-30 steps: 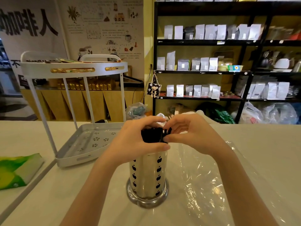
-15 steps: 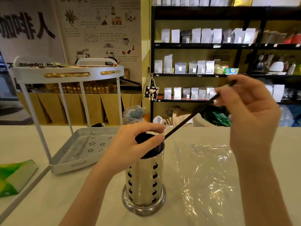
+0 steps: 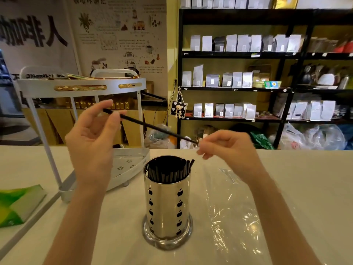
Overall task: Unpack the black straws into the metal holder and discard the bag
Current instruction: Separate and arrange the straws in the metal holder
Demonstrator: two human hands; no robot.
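Observation:
A shiny metal holder [image 3: 168, 209] with apple-shaped cutouts stands on the white table, packed with several black straws [image 3: 168, 170]. Above it I hold one single black straw [image 3: 152, 126] almost level. My left hand [image 3: 93, 142] pinches its left end between thumb and fingers. My right hand [image 3: 227, 148] pinches its right end. The clear plastic bag [image 3: 235, 207] lies flat and crumpled on the table to the right of the holder, under my right forearm.
A white two-tier rack [image 3: 82, 87] stands at the left, its lower tray [image 3: 131, 161] close behind the holder. A green and white packet [image 3: 17, 203] lies at the far left. Dark shelves [image 3: 248, 88] with pouches line the back wall.
My right hand pulled one straw out of the holder and lowered it. My left hand left the holder's rim, rose and took the straw's other end. The bundle in the holder is now uncovered.

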